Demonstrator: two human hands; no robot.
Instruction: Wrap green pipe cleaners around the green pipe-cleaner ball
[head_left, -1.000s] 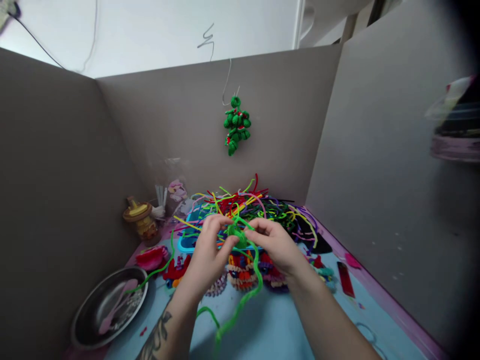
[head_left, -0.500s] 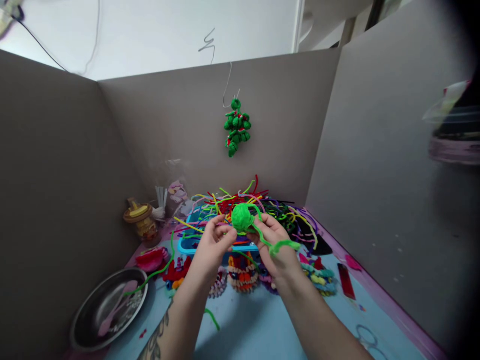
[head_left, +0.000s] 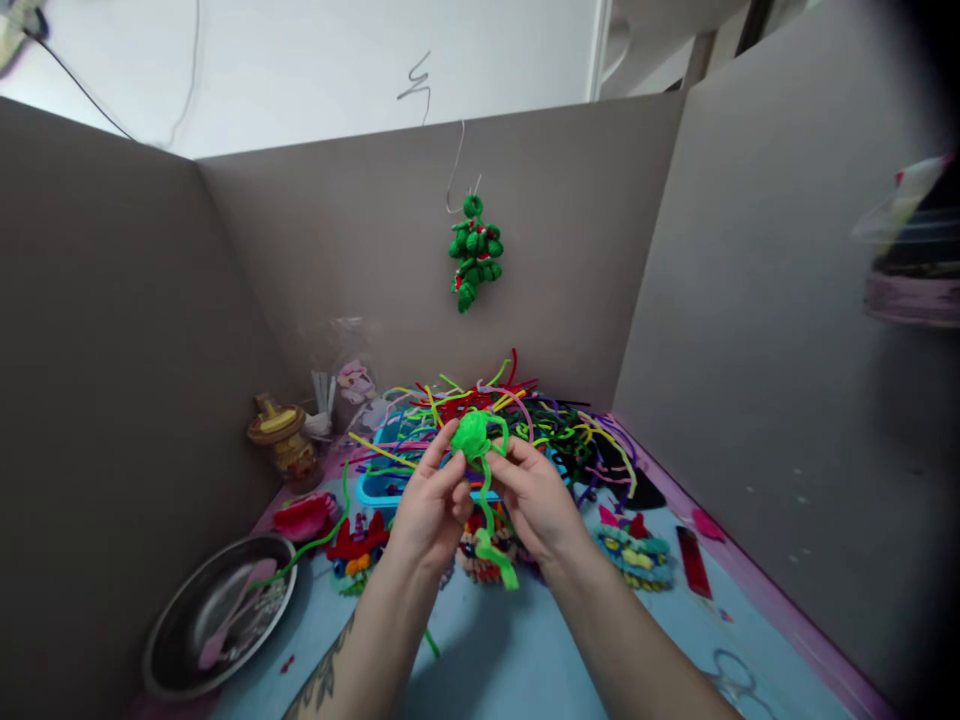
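Note:
Both hands hold up a bright green pipe-cleaner coil (head_left: 472, 433) above the table's middle. My left hand (head_left: 431, 505) pinches it from the left with closed fingers. My right hand (head_left: 534, 497) pinches it from the right. A loose green tail (head_left: 491, 535) hangs down from the coil between my wrists. Behind the hands, a blue tray (head_left: 373, 489) carries a heap of many-coloured pipe cleaners (head_left: 525, 410). Several small finished pipe-cleaner figures (head_left: 634, 551) lie on the light blue mat (head_left: 517, 650) below my hands.
A green pipe-cleaner ornament (head_left: 472, 251) hangs on a wire from the brown cardboard screen (head_left: 337, 240) that walls in the table. A metal bowl (head_left: 202, 625) lies front left, a small yellow-brown jar (head_left: 279, 437) behind it. A red strip (head_left: 692, 562) lies at the right.
The coil was low between my hands, rose and turned, and is now pinched closer between both hands. The long green tail has been drawn up shorter and now hangs between my wrists.

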